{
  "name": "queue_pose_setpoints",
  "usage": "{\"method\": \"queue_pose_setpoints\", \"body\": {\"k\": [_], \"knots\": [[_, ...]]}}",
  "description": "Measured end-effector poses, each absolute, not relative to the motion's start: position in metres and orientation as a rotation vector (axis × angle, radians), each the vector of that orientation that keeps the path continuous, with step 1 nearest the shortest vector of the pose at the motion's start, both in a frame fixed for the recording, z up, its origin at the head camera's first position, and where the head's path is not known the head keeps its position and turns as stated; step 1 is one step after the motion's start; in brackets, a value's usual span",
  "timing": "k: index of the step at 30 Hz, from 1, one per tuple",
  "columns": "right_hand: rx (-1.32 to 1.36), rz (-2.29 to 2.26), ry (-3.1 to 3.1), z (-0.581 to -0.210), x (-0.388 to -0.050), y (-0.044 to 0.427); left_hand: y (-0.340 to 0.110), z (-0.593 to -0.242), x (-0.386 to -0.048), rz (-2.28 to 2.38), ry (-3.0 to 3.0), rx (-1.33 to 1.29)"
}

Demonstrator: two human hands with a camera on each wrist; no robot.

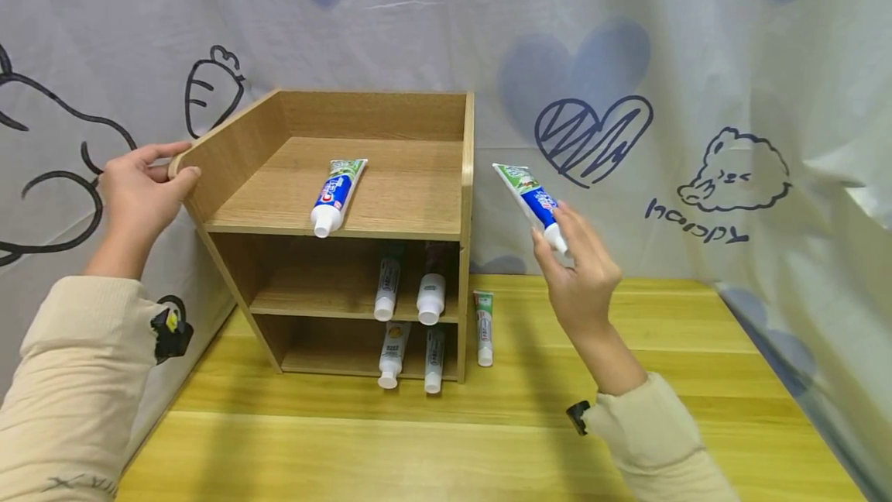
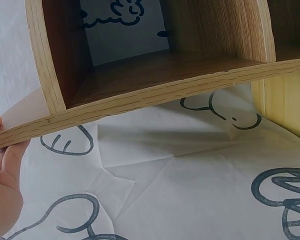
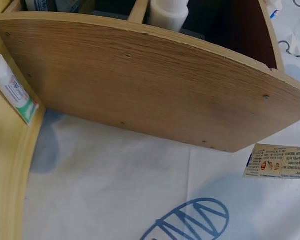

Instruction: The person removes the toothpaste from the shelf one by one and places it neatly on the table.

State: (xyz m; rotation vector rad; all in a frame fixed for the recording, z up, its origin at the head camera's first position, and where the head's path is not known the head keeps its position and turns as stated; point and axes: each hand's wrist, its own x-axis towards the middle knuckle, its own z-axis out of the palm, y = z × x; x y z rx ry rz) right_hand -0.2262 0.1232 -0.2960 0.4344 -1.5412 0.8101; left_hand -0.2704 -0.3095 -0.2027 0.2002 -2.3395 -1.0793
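My left hand [image 1: 142, 196] grips the upper left side edge of the wooden shelf [image 1: 334, 231], thumb inside and fingers outside; the left wrist view shows the same hand [image 2: 5, 185] at the board's edge. In my right hand [image 1: 581, 273], a blue, white and green toothpaste tube [image 1: 531, 204] is pinched near its cap, right of the shelf and above the table. The right wrist view shows the back of this tube [image 3: 280, 161], with a mere bit of a finger. A similar tube [image 1: 337, 196] lies on the top level, cap toward the front.
Two tubes [image 1: 387, 285] [image 1: 431, 293] lie on the middle level's right side. The bottom level holds two more, a white tube [image 1: 392, 351] and a darker-looking tube [image 1: 434, 359]. Against the shelf's right side, a green and white tube [image 1: 484, 328] is on the wooden table [image 1: 348, 448].
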Motion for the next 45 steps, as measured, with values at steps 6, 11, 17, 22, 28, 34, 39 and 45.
{"method": "queue_pose_setpoints", "body": {"k": [6, 11, 17, 22, 28, 34, 39, 45], "knots": [[0.417, 0.81, -1.558, -0.312, -0.228, 0.124, -0.31, -0.204, -0.268, -1.079, -2.344, 0.206], [0.405, 0.809, -1.566, -0.323, -0.228, 0.125, -0.31, -0.205, -0.267, -1.069, -2.339, 0.198], [0.381, 0.819, -1.552, -0.336, -0.229, 0.127, -0.308, -0.203, -0.269, -1.063, -2.331, 0.191], [0.357, 0.823, -1.585, -0.346, -0.229, 0.13, -0.307, -0.201, -0.267, -1.058, -2.307, 0.177], [0.334, 0.848, -1.617, -0.358, -0.23, 0.131, -0.306, -0.203, -0.267, -1.069, -2.287, 0.152], [0.32, 0.836, -1.638, -0.368, -0.232, 0.13, -0.307, -0.204, -0.269, -1.069, -2.274, 0.143], [0.314, 0.829, -1.663, -0.377, -0.231, 0.13, -0.307, -0.204, -0.269, -1.071, -2.277, 0.138], [0.308, 0.841, -1.68, -0.39, -0.231, 0.128, -0.308, -0.205, -0.269, -1.068, -2.272, 0.134]]}}
